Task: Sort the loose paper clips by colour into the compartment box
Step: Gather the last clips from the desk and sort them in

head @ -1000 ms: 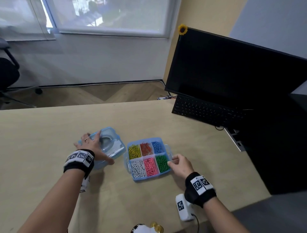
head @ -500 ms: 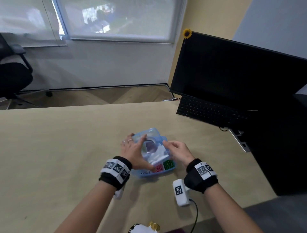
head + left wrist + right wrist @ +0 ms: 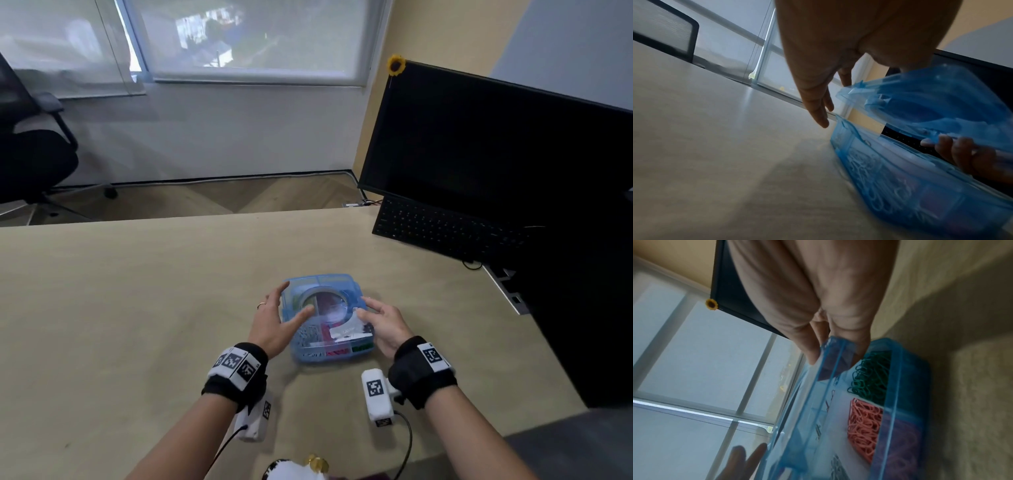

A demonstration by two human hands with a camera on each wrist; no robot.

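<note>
Lid-closing step, judged nearly done: translucent blue plastic lid [image 3: 322, 301] tilted over blue compartment box [image 3: 330, 354] of sorted clips on beige surface [image 3: 137, 308]; left hand [image 3: 279, 322] flat-fingered on top, right hand [image 3: 382, 320] pinching right rim; best lowered level, corners aligned, then pressed evenly.

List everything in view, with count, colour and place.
compartment box: one, blue, on the table near the front edge
lid: one, clear blue, over the box, not fully seated
paper clips: many, green, pink and silver, in separate compartments
table: one, tan
monitor: one, black, right rear
sunflower: one, yellow, on the monitor's corner
keyboard: one, black, below the monitor
chair: one, black, far left
left hand: at the lid's left edge
right hand: fingers on the lid's right edge
</note>
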